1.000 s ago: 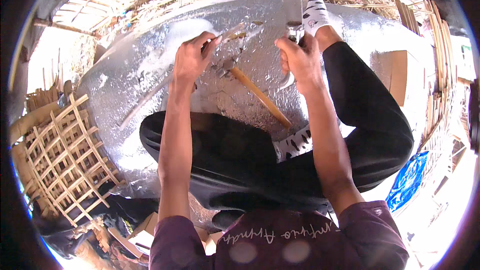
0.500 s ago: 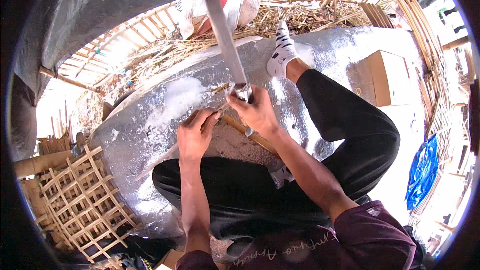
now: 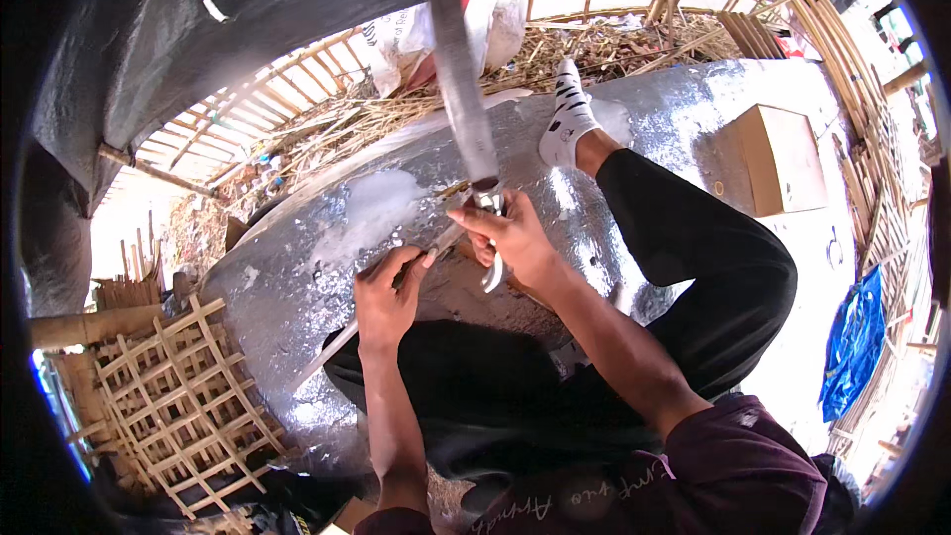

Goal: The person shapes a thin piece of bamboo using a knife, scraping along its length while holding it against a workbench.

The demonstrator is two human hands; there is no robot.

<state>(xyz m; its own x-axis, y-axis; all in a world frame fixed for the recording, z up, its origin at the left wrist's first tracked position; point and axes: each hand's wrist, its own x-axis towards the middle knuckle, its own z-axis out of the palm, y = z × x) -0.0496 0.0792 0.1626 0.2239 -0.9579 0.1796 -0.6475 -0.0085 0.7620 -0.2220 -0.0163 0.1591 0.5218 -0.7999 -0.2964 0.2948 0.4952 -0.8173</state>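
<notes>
The right hand (image 3: 517,243) had drawn in close to the left hand (image 3: 386,302), its fingers curled round a long steel knife (image 3: 464,104); the left fingers (image 3: 408,260) pinched a thin, pale strip (image 3: 340,339) above the shiny silver sheet (image 3: 272,302).

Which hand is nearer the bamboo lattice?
Left. In the picture, the left hand, pinching a thin strip, is above and right of the bamboo lattice; the right hand, gripping a long blade, is farther right and higher.
</notes>
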